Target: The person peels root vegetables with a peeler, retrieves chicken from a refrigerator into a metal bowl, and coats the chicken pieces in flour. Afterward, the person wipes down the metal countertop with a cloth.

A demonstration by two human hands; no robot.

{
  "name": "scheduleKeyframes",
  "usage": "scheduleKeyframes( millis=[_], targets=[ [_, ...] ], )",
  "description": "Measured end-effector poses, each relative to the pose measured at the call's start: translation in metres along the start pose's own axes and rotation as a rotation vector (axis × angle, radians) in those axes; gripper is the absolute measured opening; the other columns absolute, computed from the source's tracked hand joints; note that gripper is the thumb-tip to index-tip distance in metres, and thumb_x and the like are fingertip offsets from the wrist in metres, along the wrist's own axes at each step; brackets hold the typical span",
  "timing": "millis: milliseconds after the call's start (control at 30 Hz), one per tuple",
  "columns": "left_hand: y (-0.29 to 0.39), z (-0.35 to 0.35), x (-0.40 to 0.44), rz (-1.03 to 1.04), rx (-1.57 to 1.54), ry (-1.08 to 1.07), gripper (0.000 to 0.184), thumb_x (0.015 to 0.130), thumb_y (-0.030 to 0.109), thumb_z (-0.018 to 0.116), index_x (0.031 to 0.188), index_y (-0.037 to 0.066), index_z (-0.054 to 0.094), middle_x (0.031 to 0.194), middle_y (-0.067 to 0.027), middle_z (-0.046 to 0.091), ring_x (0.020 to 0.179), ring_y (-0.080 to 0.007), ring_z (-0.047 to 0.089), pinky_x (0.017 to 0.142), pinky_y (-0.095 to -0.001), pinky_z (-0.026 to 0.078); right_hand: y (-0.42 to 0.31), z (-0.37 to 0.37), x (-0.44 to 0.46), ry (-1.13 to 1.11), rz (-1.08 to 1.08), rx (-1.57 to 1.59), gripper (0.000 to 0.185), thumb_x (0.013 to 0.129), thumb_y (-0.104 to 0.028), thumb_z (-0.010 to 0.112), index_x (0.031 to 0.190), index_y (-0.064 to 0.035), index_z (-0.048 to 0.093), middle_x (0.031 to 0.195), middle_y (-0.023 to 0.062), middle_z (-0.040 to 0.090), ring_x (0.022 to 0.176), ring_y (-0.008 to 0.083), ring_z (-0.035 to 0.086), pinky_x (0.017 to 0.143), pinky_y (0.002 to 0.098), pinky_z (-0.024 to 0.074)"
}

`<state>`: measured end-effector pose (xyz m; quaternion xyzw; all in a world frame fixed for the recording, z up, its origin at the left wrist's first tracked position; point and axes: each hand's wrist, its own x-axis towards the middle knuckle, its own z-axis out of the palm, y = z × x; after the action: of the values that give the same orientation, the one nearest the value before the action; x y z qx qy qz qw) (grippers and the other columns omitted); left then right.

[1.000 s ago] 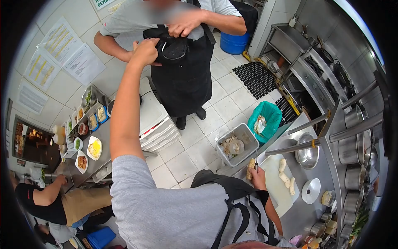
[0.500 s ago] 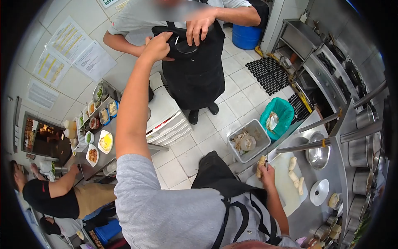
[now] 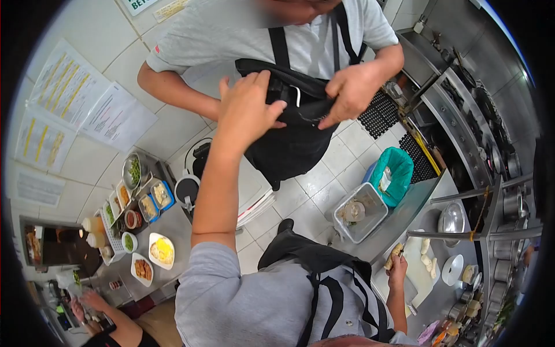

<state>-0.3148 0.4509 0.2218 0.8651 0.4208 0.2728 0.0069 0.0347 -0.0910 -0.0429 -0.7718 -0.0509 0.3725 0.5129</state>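
Note:
My left hand (image 3: 248, 113) reaches forward, fingers spread and holding nothing I can see, at the upper edge of a black apron (image 3: 289, 150) worn by a co-worker facing me. Whether my fingertips touch the cloth I cannot tell. A curved white strip (image 3: 298, 96) shows on the bib. The co-worker's hand (image 3: 355, 89) is on the bib's other side. Low on the right, my right hand (image 3: 397, 270) is closed round a pale brown, plantain-like piece (image 3: 394, 256) and a knife (image 3: 402, 250) over a white cutting board (image 3: 413, 272). Peeled pieces (image 3: 426, 260) lie on that board.
A grey bin with scraps (image 3: 370, 217) stands beside a green-lined bin (image 3: 396, 173). A steel bowl (image 3: 451, 218) and white lid-like disc (image 3: 452, 270) sit right of the board. The left counter (image 3: 121, 272) carries plated food (image 3: 162, 251). Another person's arms (image 3: 107, 312) are at lower left.
The co-worker is nearer and larger in view. My left hand has gone from a closed grip at the apron bib to spread fingers. My right hand still holds the piece and knife.

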Motion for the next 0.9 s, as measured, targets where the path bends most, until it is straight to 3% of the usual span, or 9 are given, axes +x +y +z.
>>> scheduleKeyframes(
  millis=[233,300,367,467,633,700,767,900],
  targets=[
    [-0.016,0.008,0.001,0.017,-0.063,0.206,0.060,0.083,0.035,0.080,0.126,-0.003,0.062,0.113,-0.0160,0.069,0.107,-0.0337,0.067,0.110,-0.0669,0.032,-0.028,0.052,-0.014,0.061,0.042,-0.007,0.020,0.094,-0.031,0.065,0.103,-0.0128,0.062,0.076,-0.0045,0.056,0.054,0.0058,0.048,0.042,0.0227,0.0293],
    [-0.012,0.001,-0.002,0.009,-0.040,0.180,0.057,0.084,0.034,0.080,0.125,-0.002,0.063,0.118,-0.0158,0.068,0.114,-0.0325,0.064,0.110,-0.0672,0.031,-0.035,0.065,-0.016,0.081,0.062,-0.026,0.018,0.096,-0.030,0.063,0.093,-0.0139,0.055,0.069,-0.0042,0.050,0.048,0.0072,0.043,0.039,0.0239,0.0287],
    [-0.007,-0.003,-0.010,0.042,-0.085,0.128,0.059,0.083,0.036,0.080,0.126,-0.001,0.063,0.122,-0.0161,0.066,0.119,-0.0325,0.060,0.111,-0.0682,0.029,-0.041,0.074,-0.019,0.110,0.064,-0.040,0.018,0.096,-0.029,0.063,0.094,-0.0136,0.055,0.069,-0.0041,0.050,0.048,0.0074,0.043,0.039,0.0239,0.0286],
    [-0.005,0.005,-0.021,0.243,-0.168,0.054,0.063,0.085,0.040,0.078,0.129,-0.003,0.063,0.132,-0.0167,0.064,0.125,-0.0360,0.056,0.111,-0.0679,0.026,-0.051,0.089,-0.023,0.137,0.088,-0.061,0.018,0.095,-0.029,0.063,0.095,-0.0129,0.055,0.070,-0.0033,0.051,0.048,0.0076,0.043,0.039,0.0239,0.0287],
    [-0.020,0.007,-0.003,0.221,-0.226,0.032,0.064,0.084,0.039,0.079,0.129,-0.003,0.062,0.137,-0.0201,0.060,0.127,-0.0370,0.056,0.111,-0.0687,0.026,-0.060,0.098,-0.022,0.094,0.132,-0.114,0.023,0.092,-0.030,0.066,0.101,-0.0094,0.061,0.075,-0.0028,0.056,0.054,0.0072,0.048,0.042,0.0246,0.0317],
    [-0.030,-0.004,0.005,0.108,-0.153,-0.117,0.064,0.084,0.038,0.079,0.130,-0.003,0.062,0.137,-0.0202,0.060,0.129,-0.0375,0.056,0.112,-0.0698,0.026,-0.068,0.107,-0.018,0.102,0.128,-0.153,0.024,0.091,-0.030,0.066,0.100,-0.0084,0.061,0.075,-0.0024,0.056,0.054,0.0074,0.048,0.043,0.0250,0.0325],
    [-0.038,-0.004,0.012,0.084,-0.149,-0.130,0.063,0.084,0.037,0.079,0.130,-0.002,0.062,0.138,-0.0191,0.060,0.132,-0.0371,0.055,0.112,-0.0716,0.025,-0.068,0.113,-0.012,0.112,0.134,-0.148,0.025,0.090,-0.030,0.067,0.098,-0.0077,0.060,0.075,-0.0021,0.055,0.054,0.0078,0.049,0.043,0.0249,0.0324],
    [-0.046,-0.007,0.028,0.135,-0.153,-0.045,0.063,0.083,0.034,0.080,0.132,-0.002,0.061,0.143,-0.0179,0.059,0.138,-0.0345,0.053,0.113,-0.0704,0.027,-0.070,0.127,-0.001,0.088,0.131,-0.139,0.021,0.093,-0.028,0.065,0.096,-0.0083,0.058,0.067,-0.0006,0.053,0.043,0.0087,0.042,0.037,0.0244,0.0288]
  ],
)
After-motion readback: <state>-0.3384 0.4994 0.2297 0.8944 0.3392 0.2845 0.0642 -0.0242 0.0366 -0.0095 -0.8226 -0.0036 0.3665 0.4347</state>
